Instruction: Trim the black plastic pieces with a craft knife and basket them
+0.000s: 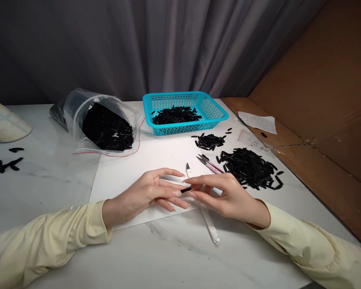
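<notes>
My left hand point(156, 189) pinches a small black strip point(185, 189) between thumb and fingers, its other fingers spread. The fingertips of my right hand point(221, 192) close on the strip's other end. Both hands are over the front edge of a white sheet point(165, 154). Beneath my right hand lies a craft knife point(209, 224) with a white-wrapped handle, its blade pointing away from me. Just beyond that hand, pink-handled snips point(209, 164) rest partly hidden, near a large pile of black strips point(248, 167).
A clear zip bag point(78, 116) spilling black strips lies at the back left. A blue basket point(185, 129) holds more, with a smaller pile point(209, 141) before it. Loose strips point(6, 165) lie far left. Cardboard point(325, 80) walls the right, with a paper slip point(257, 121) beside it.
</notes>
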Tool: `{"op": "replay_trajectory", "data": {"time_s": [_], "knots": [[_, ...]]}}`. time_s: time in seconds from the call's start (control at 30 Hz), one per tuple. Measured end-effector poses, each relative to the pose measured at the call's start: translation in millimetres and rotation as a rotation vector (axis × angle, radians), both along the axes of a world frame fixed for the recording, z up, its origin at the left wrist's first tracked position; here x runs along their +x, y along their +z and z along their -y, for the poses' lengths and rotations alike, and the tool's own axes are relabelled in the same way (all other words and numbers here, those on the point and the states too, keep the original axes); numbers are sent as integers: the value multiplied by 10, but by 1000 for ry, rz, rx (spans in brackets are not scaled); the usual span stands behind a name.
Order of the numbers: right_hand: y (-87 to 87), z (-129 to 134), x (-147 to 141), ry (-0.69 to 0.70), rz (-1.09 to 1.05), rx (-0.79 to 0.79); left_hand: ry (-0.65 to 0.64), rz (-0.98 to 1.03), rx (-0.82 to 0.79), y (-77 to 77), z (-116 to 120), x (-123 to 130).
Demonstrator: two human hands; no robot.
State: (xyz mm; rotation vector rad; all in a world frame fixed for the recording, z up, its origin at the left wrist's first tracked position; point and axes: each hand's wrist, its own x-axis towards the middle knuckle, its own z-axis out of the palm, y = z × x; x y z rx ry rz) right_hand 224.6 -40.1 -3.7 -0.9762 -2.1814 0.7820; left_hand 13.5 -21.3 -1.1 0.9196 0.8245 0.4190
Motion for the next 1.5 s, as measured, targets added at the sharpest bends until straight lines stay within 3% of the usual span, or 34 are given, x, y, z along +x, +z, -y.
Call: {"op": "replay_trajectory", "data": {"time_s": [0.3, 0.67, 0.9, 1.03, 1.13, 1.2, 1.27, 1.33, 1.4, 1.5], "knots": [[-39, -19, -16, 11, 41, 170, 69, -36, 46, -14, 50, 15], [-18, -7, -31, 11, 2, 174, 90, -2, 24, -4, 45, 7], [1, 27, -43, -66, 30, 40, 81, 27, 8, 4, 34, 6], [84, 35, -23, -94, 43, 158, 170, 100, -73, 31, 12, 22], [269, -142, 32, -171, 85, 410, 233, 228, -207, 34, -27, 15], [431, -405, 75, -260, 143, 632, 257, 324, -300, 22, -59, 1], [586, -735, 99, -358, 231, 720, 275, 402, -358, 6, -86, -14], [693, -1016, 79, -391, 371, 647, 291, 457, -398, -8, -103, -23], [725, -1128, -7, -361, 518, 572, 308, 493, -429, -17, -110, -22], [630, -903, -248, -148, 518, 499, 334, 521, -449, -32, -110, -17]]}}
